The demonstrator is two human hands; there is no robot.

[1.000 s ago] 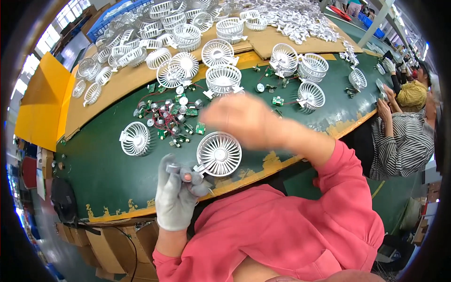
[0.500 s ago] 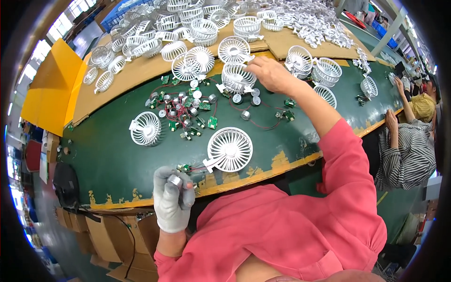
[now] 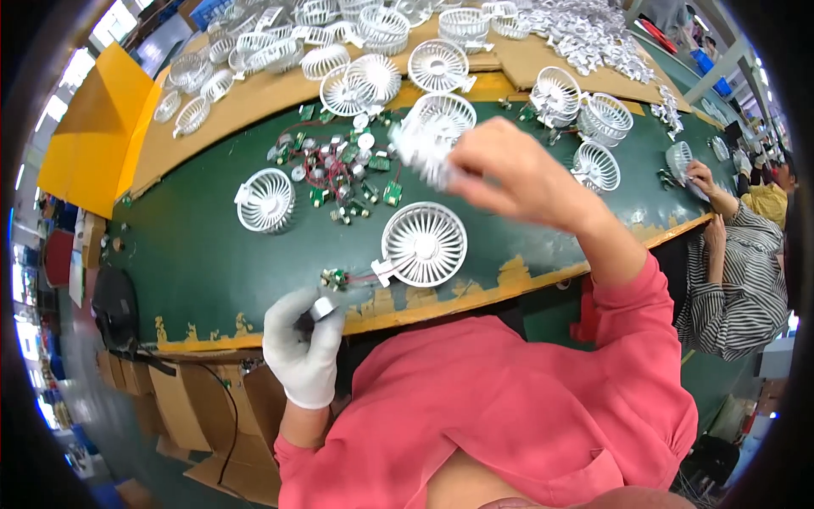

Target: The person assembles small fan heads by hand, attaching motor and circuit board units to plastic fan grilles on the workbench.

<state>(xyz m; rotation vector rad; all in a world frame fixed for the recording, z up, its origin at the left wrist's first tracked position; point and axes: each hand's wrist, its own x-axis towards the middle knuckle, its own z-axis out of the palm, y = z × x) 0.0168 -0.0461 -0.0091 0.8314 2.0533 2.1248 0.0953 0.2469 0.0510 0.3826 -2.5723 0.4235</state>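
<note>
Left hand (image 3: 303, 343), in a white glove, is sitting low left of centre at the near edge of the green surface (image 3: 195, 263), fingers closed around a small silver motor (image 3: 322, 307). Thin wires are running from it to a small green circuit board (image 3: 333, 276) lying just above the hand. Right hand (image 3: 509, 170), bare, is hanging above the surface in the upper middle of the frame, fingers pinching a white fan grille (image 3: 424, 140) that is blurred. Centre frame, a flat white fan guard (image 3: 424, 244) is lying face up, just right of the board. Another white guard (image 3: 265, 200) is lying left of centre. A scatter of small boards and motors (image 3: 339, 170) is sitting above them. Many more grilles are piling up on the tan cardboard (image 3: 254, 106) along the top. A person in a striped shirt (image 3: 738, 280) is working at the right edge.
</note>
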